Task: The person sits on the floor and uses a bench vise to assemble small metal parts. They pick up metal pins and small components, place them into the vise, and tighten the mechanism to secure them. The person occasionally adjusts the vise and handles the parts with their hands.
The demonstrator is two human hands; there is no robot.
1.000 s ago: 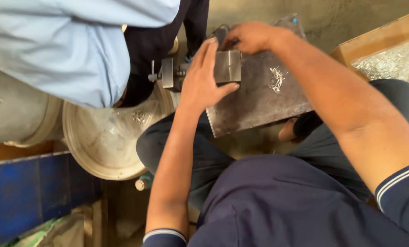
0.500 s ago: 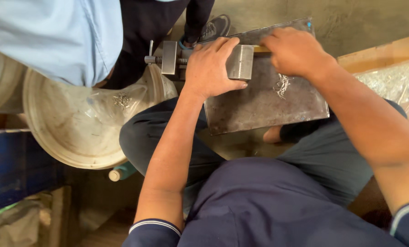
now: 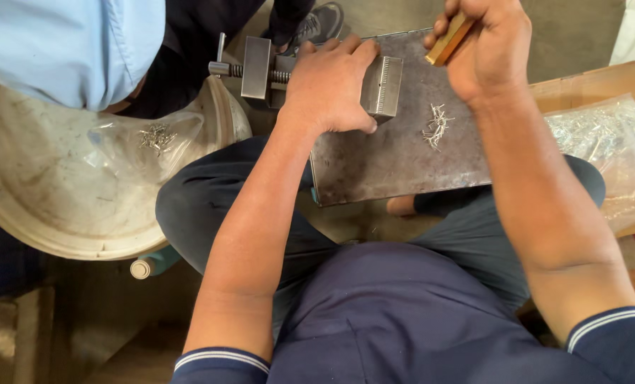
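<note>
Resting across the person's lap, a grey metal plate [image 3: 395,167] is seen, and a small metal vise [image 3: 317,75] with a threaded screw sits at its far edge. The vise is covered by the left hand [image 3: 331,85], whose fingers are curled down over the block beside the toothed jaw face. A short wooden handle [image 3: 451,39] is gripped in the closed fist of the right hand [image 3: 491,50], held above the plate's far corner. A small heap of thin metal pins [image 3: 437,126] lies on the bare plate between the hands. A pale round basin [image 3: 68,213] holding a clear plastic bag [image 3: 147,146] is seen to the left.
</note>
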